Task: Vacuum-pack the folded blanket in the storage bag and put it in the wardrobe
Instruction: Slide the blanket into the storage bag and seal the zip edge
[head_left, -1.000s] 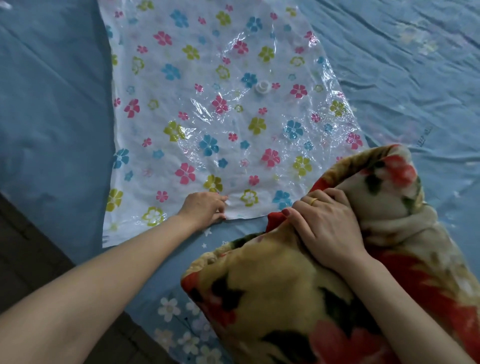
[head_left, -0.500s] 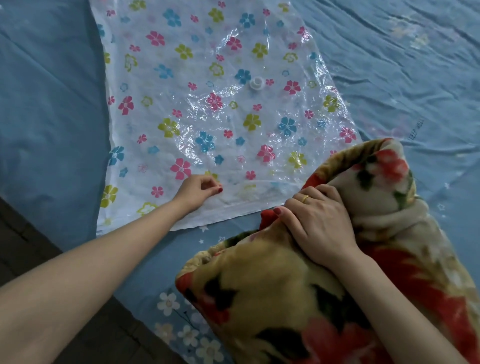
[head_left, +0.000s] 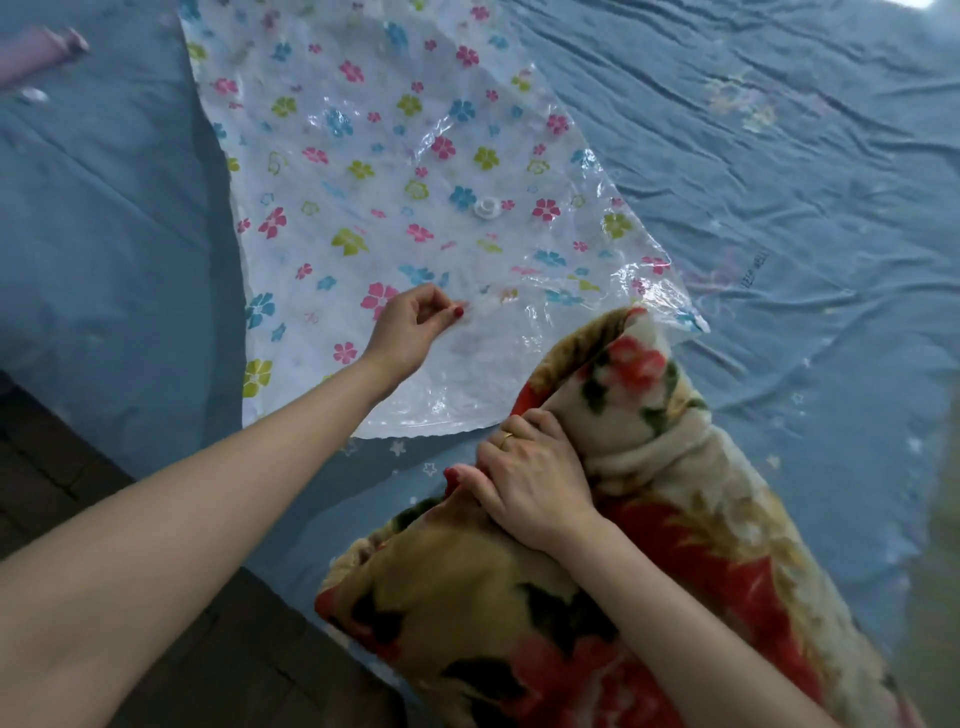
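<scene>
My bed (head_left: 779, 156) is spread with a wrinkled blue sheet (head_left: 104, 218) printed with faint flowers and small stars. Dark wood floor (head_left: 67, 467) shows beyond its edge at lower left. A lilac object (head_left: 36, 54) lies at upper left.

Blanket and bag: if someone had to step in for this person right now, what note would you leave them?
Left hand: pinching the top layer of the bag near its open end, lifting it.
Right hand: fingers curled into the blanket's front edge.
Bag lies flat on the blue bedsheet, valve facing up. The blanket's far corner lies at the bag's mouth; whether it is inside I cannot tell. The rest is outside.
Done: blanket folded, bag laid out.
Left: slide the blanket in, seal the bag, draw the air out, put it in the wardrobe, which is not in view.
</scene>
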